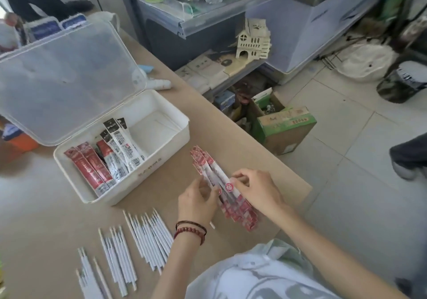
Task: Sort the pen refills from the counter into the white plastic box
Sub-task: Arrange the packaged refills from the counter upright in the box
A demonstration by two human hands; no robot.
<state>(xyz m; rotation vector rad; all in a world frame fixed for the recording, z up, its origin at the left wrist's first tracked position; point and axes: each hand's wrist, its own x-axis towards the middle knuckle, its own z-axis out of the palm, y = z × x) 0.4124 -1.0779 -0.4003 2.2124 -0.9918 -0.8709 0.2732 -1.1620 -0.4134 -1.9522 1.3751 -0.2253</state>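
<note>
Pen refills [221, 183] in red-and-white sleeves sit just right of the frame's centre. My left hand [196, 203] and right hand [258, 190] pinch the bundle from either side, I judge to square it before it joins the packets [108, 157] leaning in the open white plastic box [147, 178] at centre left. Loose white refills [147, 236] lie on the counter [46, 206], lower left.
</note>
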